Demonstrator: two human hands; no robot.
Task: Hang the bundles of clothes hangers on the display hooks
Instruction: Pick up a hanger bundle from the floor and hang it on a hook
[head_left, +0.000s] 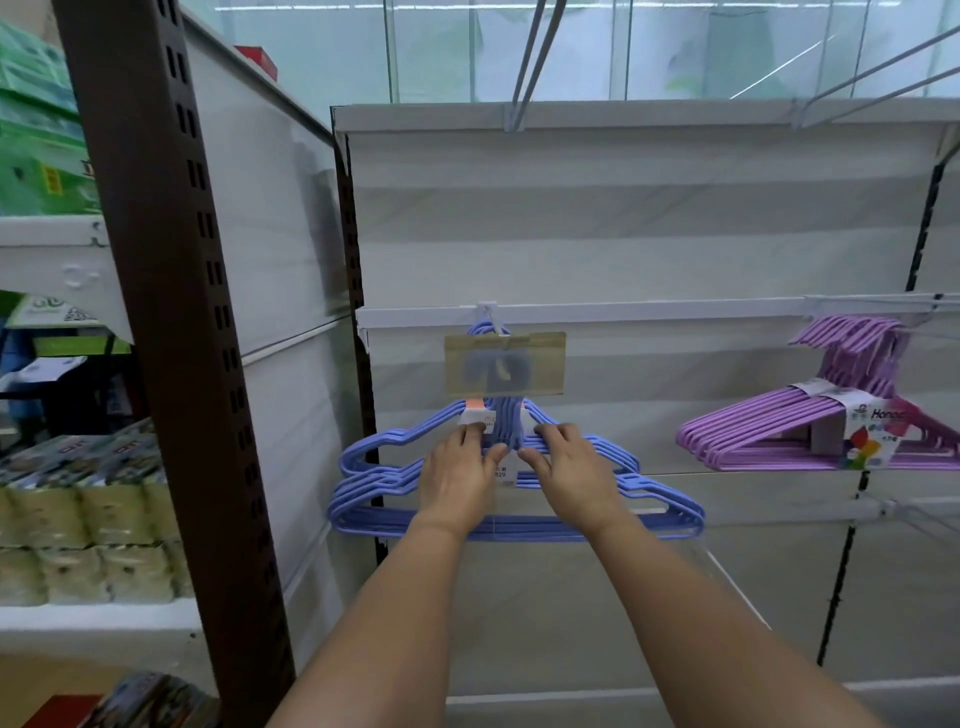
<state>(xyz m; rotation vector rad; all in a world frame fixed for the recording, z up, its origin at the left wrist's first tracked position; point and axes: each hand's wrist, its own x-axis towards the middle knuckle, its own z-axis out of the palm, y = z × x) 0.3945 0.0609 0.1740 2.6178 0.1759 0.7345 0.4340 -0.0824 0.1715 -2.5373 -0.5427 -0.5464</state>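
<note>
Two bare forearms reach up from the bottom of the view toward a white display wall. The left hand (457, 470) grips the blue bundle (514, 488) just left of its middle, fingers curled over the top wires beside a white paper band (478, 418). The right hand (574, 467) grips the same bundle just right of the middle, fingers curled over the wires in the same way. The bundle's hook ends rise behind a yellowish tag holder (505, 364) and sit on a white hook (488, 317) fixed to a rail (649, 313) across the wall. To the right, well apart, a purple bundle (831, 410) with a printed label hangs from another hook on the same rail. At left stands a brown slotted post (171, 291), and beyond it shelves (47, 244) carry green boxes (36, 130) and wrapped packs (78, 519). Higher up, white wire hooks (530, 57) jut from the top of the wall.
</note>
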